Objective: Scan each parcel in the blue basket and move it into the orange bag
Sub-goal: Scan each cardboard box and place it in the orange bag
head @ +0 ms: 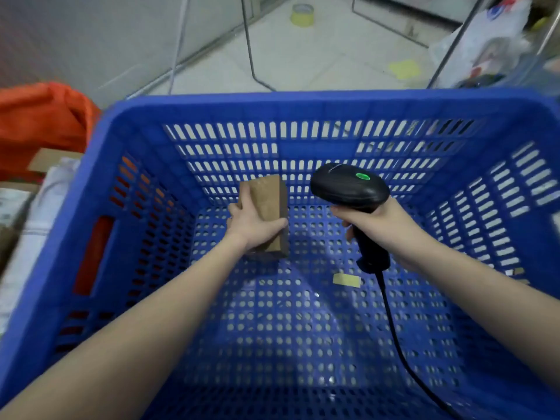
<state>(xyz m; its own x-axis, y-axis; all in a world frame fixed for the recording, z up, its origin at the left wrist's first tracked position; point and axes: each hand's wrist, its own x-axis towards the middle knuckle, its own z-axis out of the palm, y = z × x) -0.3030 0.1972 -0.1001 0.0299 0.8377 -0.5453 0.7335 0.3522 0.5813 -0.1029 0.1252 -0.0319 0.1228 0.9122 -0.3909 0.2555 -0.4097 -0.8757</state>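
One parcel, a small brown cardboard box, is showing in the basket; no others are visible on the perforated floor, only a scrap of tan tape lying near the centre. L hand is gripping the parcel from above, fingers wrapping its far-left edge and thumb pressing along the near-right side, so the hand is clamped on the box w/ no visible slack. Parcel is tilting up on its near end at the floor's far side, close to the back wall; whether it is touching the floor cannot be told. Probable reason for the tilt: presenting a face toward the scanner.

R hand is holding the scanner by its pistol handle, fingers curling fully round it; head w/ green light is pointing left toward the parcel, just beside it but not touching. Cable is trailing down across the basket floor toward the viewer.

Bag, orange, is sitting outside the basket at far left, beyond the left wall, w/ pale packages & cardboard below it. Judged step: scan in progress or about to occur; the lift over the left wall into the bag is not yet done. Judged progress: likely the last parcel.
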